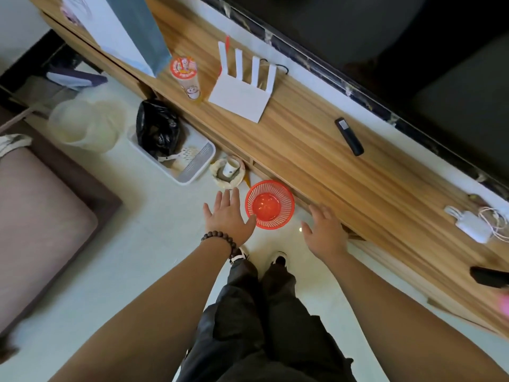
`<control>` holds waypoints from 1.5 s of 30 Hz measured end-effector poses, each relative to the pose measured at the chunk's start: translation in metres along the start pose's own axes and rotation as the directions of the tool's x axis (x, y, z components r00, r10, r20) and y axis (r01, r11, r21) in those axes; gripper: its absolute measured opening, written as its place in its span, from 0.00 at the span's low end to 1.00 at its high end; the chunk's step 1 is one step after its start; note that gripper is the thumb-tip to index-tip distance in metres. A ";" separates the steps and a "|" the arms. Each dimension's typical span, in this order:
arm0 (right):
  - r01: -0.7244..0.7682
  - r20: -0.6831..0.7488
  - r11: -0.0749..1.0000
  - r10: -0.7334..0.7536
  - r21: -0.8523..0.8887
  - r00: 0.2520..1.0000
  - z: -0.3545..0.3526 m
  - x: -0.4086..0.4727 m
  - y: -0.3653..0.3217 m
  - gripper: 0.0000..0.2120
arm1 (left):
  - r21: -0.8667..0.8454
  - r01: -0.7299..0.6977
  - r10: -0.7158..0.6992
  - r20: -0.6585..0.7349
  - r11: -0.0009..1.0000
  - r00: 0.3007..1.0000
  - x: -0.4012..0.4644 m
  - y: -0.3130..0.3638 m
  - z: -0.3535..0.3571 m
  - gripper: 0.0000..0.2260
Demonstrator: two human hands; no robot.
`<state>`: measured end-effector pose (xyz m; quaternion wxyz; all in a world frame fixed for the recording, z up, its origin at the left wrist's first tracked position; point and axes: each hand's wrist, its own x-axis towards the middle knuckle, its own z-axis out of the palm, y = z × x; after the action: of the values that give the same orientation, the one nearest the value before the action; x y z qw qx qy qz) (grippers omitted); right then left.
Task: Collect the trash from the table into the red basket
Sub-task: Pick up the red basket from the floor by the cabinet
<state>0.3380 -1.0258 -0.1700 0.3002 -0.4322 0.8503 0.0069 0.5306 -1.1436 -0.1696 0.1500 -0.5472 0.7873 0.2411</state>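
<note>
The red basket (270,204) stands on the pale floor just in front of the long wooden table (316,161), with nothing visible inside it. A plastic drink cup with an orange printed lid (185,75) stands on the table at the upper left, next to a paper bag (132,31). My left hand (227,215) hovers with fingers spread just left of the basket, the thumb near its rim. My right hand (325,231) is spread to the basket's right, beside the table's front edge. Neither hand holds anything.
On the table are a white router (242,92), a black remote (349,136), a white charger with cables (473,223) and a dark object (489,275). On the floor lie a grey tray with a black bag (170,144), a bowl with a cup (228,172) and clear tubs (85,125). A sofa (41,210) is left.
</note>
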 end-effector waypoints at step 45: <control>-0.050 -0.029 0.899 0.070 0.435 0.997 0.172 0.179 0.035 0.18 | -0.406 0.310 -0.342 -0.008 0.860 0.940 0.136 -0.058 0.184 0.24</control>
<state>0.3187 -1.0881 -0.4118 0.3698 -0.3281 0.8498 -0.1826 0.5316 -1.1674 -0.4050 0.0424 -0.7007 0.6227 0.3457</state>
